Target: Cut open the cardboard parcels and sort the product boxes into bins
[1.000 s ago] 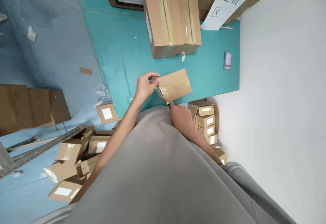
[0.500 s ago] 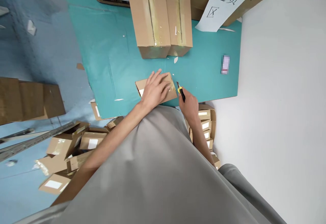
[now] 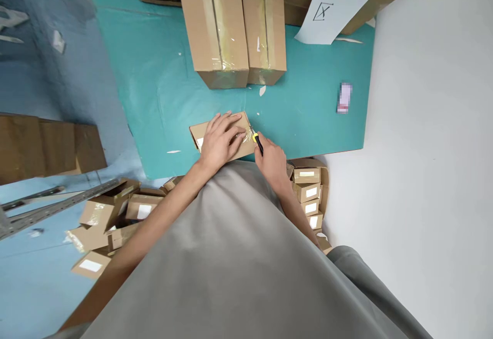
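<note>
A small cardboard box [image 3: 246,148] with a white label and clear tape lies at the near side of the green table [image 3: 308,123]. My left hand [image 3: 220,141] rests flat across its top, fingers stretched out and partly covering it. In my right hand [image 3: 272,163] is a utility knife [image 3: 257,142] with a black and yellow handle. Its blade is at the taped right end of the box; whether it has gone into the tape is too small to tell.
Two taped cartons [image 3: 215,31] stand farther back, beside a larger box bearing a white paper sign [image 3: 339,5]. A small blurred pink item [image 3: 344,97] lies to the right. Opened boxes [image 3: 96,215] are heaped on the floor at left; labelled boxes [image 3: 308,192] are stacked below right.
My right hand has brought the knife leftward, from beside the small box to its right end. My left hand stays flat on the box. The whole view has shifted slightly.
</note>
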The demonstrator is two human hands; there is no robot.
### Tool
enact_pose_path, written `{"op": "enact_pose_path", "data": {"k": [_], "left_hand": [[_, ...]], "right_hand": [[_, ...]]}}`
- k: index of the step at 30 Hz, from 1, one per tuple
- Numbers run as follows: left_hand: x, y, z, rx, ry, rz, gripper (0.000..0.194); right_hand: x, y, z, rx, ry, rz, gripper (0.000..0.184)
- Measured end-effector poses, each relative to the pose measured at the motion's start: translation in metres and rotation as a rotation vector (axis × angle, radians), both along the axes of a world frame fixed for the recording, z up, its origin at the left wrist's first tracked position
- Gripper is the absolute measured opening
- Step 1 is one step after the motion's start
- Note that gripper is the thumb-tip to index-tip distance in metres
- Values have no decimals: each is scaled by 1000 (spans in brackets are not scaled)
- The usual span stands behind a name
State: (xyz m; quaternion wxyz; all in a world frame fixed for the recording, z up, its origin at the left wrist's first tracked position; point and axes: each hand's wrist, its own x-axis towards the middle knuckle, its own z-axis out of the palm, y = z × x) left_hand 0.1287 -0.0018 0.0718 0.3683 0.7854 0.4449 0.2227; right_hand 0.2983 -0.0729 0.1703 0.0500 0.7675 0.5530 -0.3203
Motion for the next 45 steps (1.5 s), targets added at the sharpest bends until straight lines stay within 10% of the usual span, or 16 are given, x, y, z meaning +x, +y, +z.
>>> {"op": "enact_pose_path", "data": {"k": [29, 37, 45], "left_hand": [[-4, 2, -12, 49, -55, -24, 26], [-6, 5, -4, 30, -41, -37, 27], [-5, 4, -5, -2, -44, -50, 28]], "right_hand": [[-34, -21, 31, -165, -219, -13, 55], [-37, 18, 13, -76, -189, -19, 62], [-37, 3, 14, -220, -249, -55, 58]]}}
